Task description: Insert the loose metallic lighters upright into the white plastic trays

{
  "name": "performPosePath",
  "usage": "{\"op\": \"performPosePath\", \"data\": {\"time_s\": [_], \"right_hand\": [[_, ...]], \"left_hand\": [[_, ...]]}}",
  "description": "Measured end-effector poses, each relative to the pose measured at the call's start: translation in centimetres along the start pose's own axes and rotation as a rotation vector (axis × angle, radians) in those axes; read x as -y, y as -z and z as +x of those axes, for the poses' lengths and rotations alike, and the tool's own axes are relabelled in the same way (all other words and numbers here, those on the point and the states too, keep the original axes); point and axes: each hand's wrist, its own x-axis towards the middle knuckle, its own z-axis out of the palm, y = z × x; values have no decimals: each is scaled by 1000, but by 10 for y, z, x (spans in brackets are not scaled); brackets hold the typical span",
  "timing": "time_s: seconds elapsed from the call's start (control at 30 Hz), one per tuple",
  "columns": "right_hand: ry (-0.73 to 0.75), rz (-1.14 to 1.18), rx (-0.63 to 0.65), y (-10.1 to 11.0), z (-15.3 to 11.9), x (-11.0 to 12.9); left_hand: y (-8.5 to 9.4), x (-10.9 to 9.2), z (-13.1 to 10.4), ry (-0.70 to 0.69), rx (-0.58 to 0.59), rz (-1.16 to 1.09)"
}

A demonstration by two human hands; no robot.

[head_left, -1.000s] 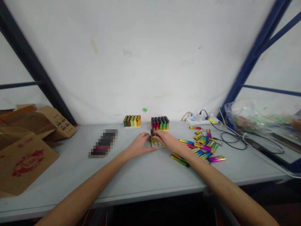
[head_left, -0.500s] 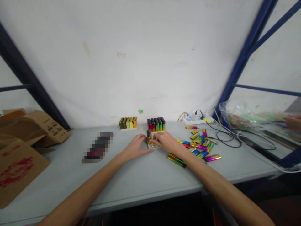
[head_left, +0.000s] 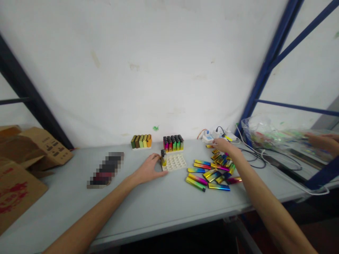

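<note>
While the left hand (head_left: pixel 150 168), grip spread, flanks the tray (head_left: pixel 177 163), best steady it; right hand (head_left: pixel 224 145) by lighters (head_left: pixel 211 175) right of tray, can't tell its grip; lift singly.

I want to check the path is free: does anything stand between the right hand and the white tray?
Nothing visible stands between the right hand and the white tray; the loose lighters lie flat on the nearer side of that line.

Both hands, left hand (head_left: pixel 149 170) and right hand (head_left: pixel 224 145), bare. 2 slender forearms, also bare: left forearm (head_left: pixel 106 208) between 7 and 8 o'clock, right forearm (head_left: pixel 267 201) at 4 o'clock. Fingernail detail too small to tell.
</note>
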Motion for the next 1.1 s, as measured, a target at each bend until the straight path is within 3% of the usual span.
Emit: {"op": "performPosePath", "data": {"time_s": [0.2, 0.4, 0.47, 0.53, 0.73, 0.9, 1.1], "right_hand": [[39, 92, -74, -23, 3, -14], [84, 190, -108, -19, 0, -5], [152, 317, -107, -12, -3, 7], [270, 583, -79, -1, -5, 26], [483, 1068, 59, 25, -9, 100], [560, 1248, 140, 10, -22, 142], [494, 1401, 233, -9, -42, 163]], "left_hand": [[-2, 1, 0, -2, 2, -9], [-1, -1, 0, 0, 6, -7], [0, -1, 0, 4, 12, -6], [0, -2, 0, 3, 10, -9], [-1, -1, -1, 5, 0, -18], [-3, 3, -1, -23, -21, -24], [-4, 2, 0, -13, -11, -7]]}}
